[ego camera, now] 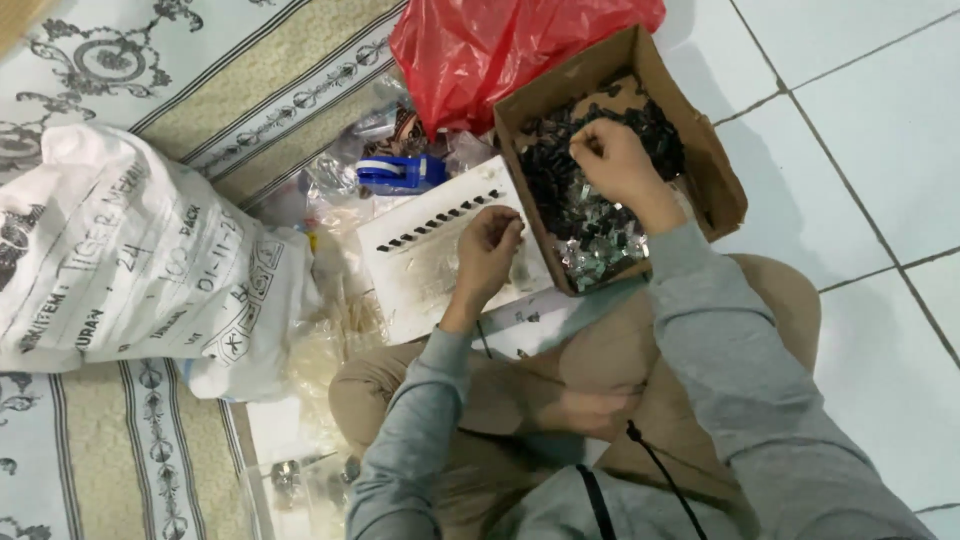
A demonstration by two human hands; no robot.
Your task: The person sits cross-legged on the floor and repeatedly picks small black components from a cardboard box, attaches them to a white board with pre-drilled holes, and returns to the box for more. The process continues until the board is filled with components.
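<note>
I sit cross-legged on the floor. My right hand (612, 160) reaches into a brown cardboard box (715, 170) full of small black parts (560, 190), fingers pinched together among them. My left hand (487, 250) hovers over a white foam board (420, 270), fingertips closed at the right end of a row of small black parts (445, 215) stuck along the board's top edge. Whether either hand pinches a part is too small to tell. Shiny metal-legged pieces (600, 255) lie at the box's near end.
A red plastic bag (500, 45) lies behind the box. A blue tape dispenser (395, 175) and clear plastic bags (340, 180) sit by the board. A large white printed sack (130, 260) rests on a patterned mat (120, 60). White floor tiles (870, 150) lie to the right.
</note>
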